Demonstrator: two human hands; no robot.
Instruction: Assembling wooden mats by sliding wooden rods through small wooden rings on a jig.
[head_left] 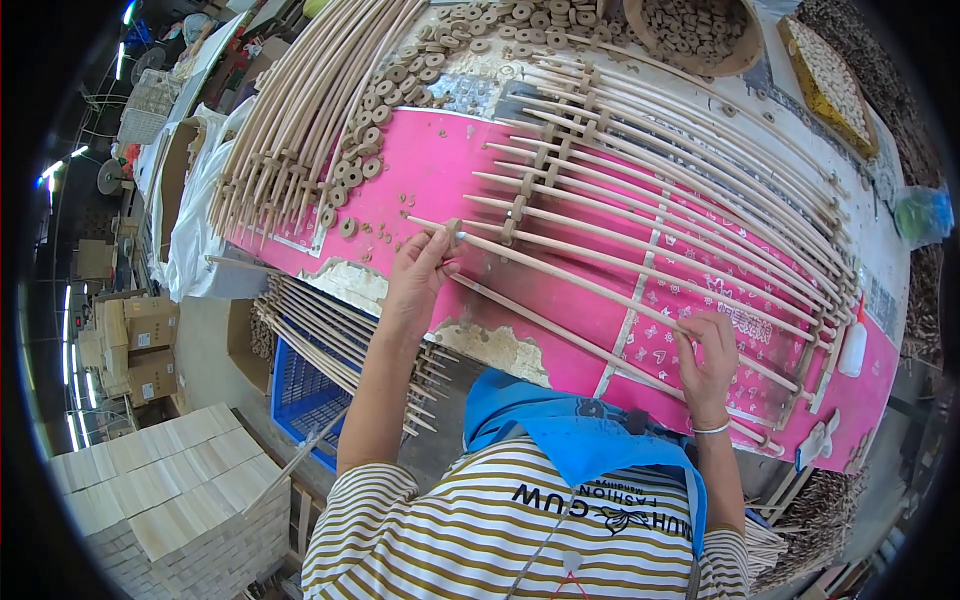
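1) Left hand [425, 262] nearly closed – thumb and fingertips pinch a small wooden ring [454, 230] close to the pointed end of a wooden stick [570, 282]
2) Right hand [708, 362] closed too, its thumb and fingers curled on the same stick farther along, toward the other end
3) That stick lies slantwise above the pink-covered bench [570, 225], its tip poking out past the left hand
4) A lower stick [560, 330] runs beside it, nearer the person's blue apron [590, 415]
5) Beyond the hands, a row of sticks [700, 235] is joined by ringed crosspieces near both ends
6) Loose rings [385, 95] lie heaped beside a bundle of sticks [310, 100] at the far left – a white bottle [853, 348] is on the right
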